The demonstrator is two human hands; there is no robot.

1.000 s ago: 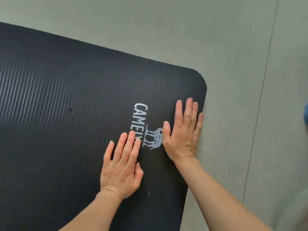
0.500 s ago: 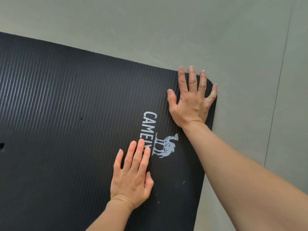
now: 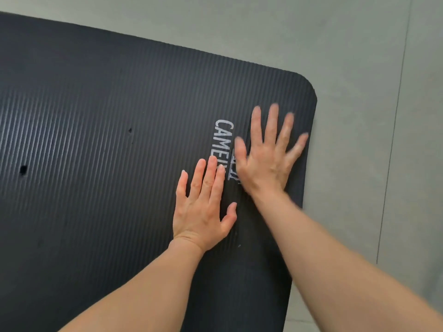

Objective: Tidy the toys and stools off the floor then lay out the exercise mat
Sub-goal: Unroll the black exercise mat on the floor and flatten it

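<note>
Black ribbed foam exercise mat spread flat on the pale grey-green floor, rounded corner at upper right, white printed logo lettering close to that end. Left hand flat on the foam, palm down, fingers straight and together, gripping nothing. Right hand also flat and spread just beside it, fingers fanned toward the mat's end edge, blurred, holding nothing, covering part of the logo. Two small dark dents in the foam further left.

Likely risks from here: springy rolled foam curling back up at the end once pressure comes off, leaving a raised lip to trip on. Sideways pushing with flat palms possibly sliding the whole mat on the smooth floor and skewing it against the thin floor seam. Uneven pressing perhaps leaving a ripple near the corner. No toys or stools in view, so impossible to judge that part of the tidying
</note>
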